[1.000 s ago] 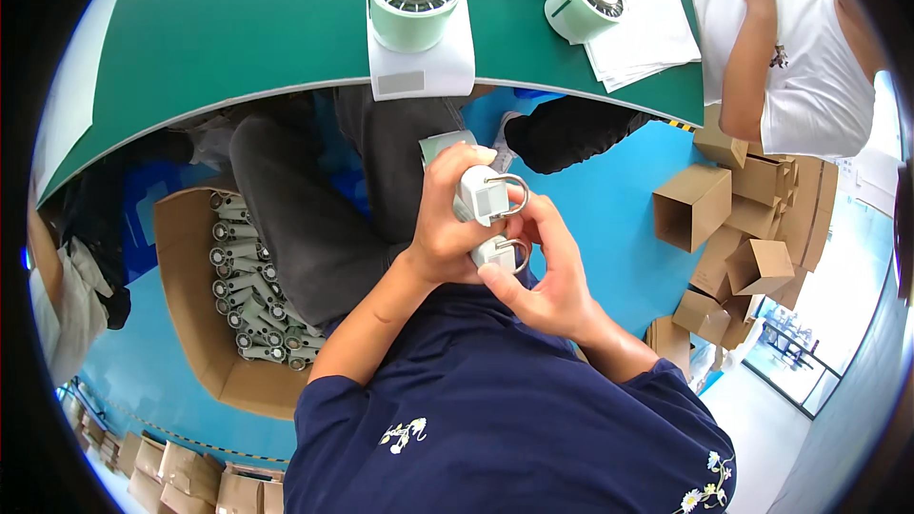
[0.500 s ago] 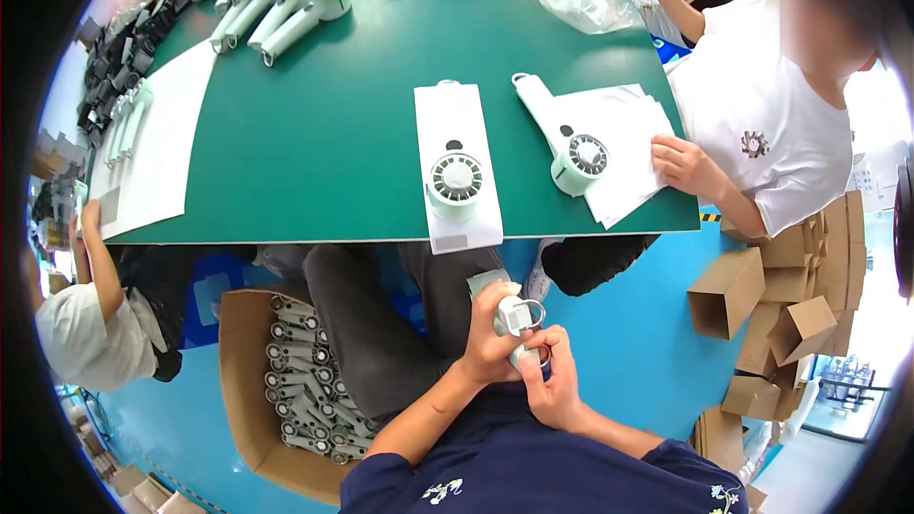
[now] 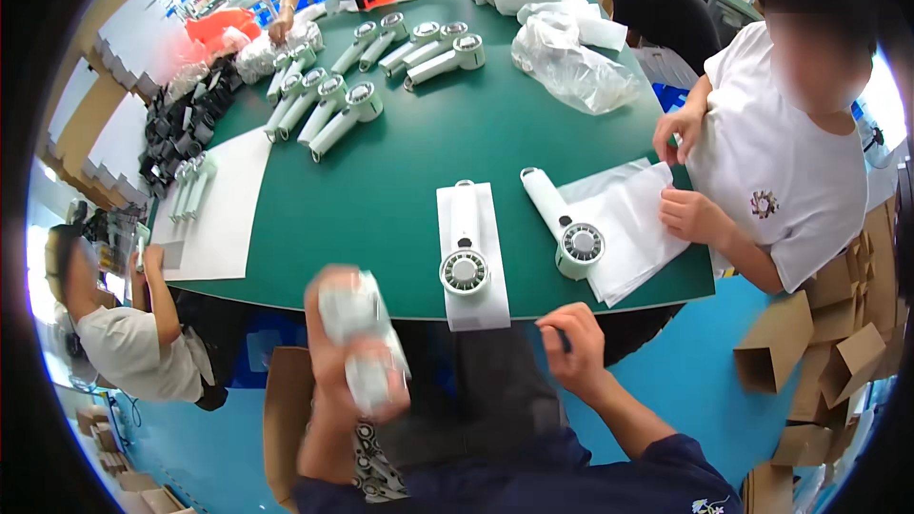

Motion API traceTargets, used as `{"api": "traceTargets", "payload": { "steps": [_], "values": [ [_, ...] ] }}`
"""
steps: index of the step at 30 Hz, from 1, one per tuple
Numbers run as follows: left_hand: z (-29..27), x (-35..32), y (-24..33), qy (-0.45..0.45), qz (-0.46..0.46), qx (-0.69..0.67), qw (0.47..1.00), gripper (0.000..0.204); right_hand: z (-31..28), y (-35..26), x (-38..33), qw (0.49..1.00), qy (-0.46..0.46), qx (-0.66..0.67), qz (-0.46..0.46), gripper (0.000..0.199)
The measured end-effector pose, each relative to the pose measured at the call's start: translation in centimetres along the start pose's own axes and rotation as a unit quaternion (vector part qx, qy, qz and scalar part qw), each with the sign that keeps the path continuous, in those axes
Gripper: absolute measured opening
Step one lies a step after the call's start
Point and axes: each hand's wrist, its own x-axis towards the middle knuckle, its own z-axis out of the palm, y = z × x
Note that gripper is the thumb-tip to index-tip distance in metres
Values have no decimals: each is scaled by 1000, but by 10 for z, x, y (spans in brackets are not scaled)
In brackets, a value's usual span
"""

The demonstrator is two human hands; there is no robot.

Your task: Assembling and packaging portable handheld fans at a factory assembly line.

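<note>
From the head view, my left hand (image 3: pixel 354 362) is wrapped around a small white handheld fan (image 3: pixel 362 343), raised in front of my chest below the near edge of the green table (image 3: pixel 400 171); the fan is smeared by motion, so I can only say the fingers are closed round it. It sits roughly upright in the grip, long axis running from my chest up toward the table edge, one end poking above the fist and the other below it; which end is the head I cannot tell. I'd judge it is held off the table like that so both hands can get at it over the lap. My right hand (image 3: pixel 574 347) is apart from the fan, curled loosely near the table's lip with something small and dark pinched at the fingertips. On the table just ahead, another white fan (image 3: pixel 464 247) lies flat on a white paper sheet (image 3: pixel 473 300), round head toward me and handle pointing away, seemingly laid out for wrapping. Beside it a second fan (image 3: pixel 564 226) lies angled on a sheet, tended by a neighbour's hand (image 3: pixel 687 214).
</note>
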Motion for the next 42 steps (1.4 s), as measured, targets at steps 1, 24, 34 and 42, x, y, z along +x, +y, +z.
{"api": "traceTargets", "payload": {
  "steps": [1,24,34,42],
  "values": [
    [-2,42,-19,-78,8,53,996,21,3,7,10,999,-9,-24,-31,7],
    [183,217,-307,-424,32,279,861,72,40,21,21,970,85,-223,-47,6],
    [-20,89,-161,-39,33,196,979,26,42,30,29,984,43,-169,-23,12],
    [-125,-395,-12,376,-567,262,685,21,46,35,12,979,-27,-189,-72,12]
  ]
}}
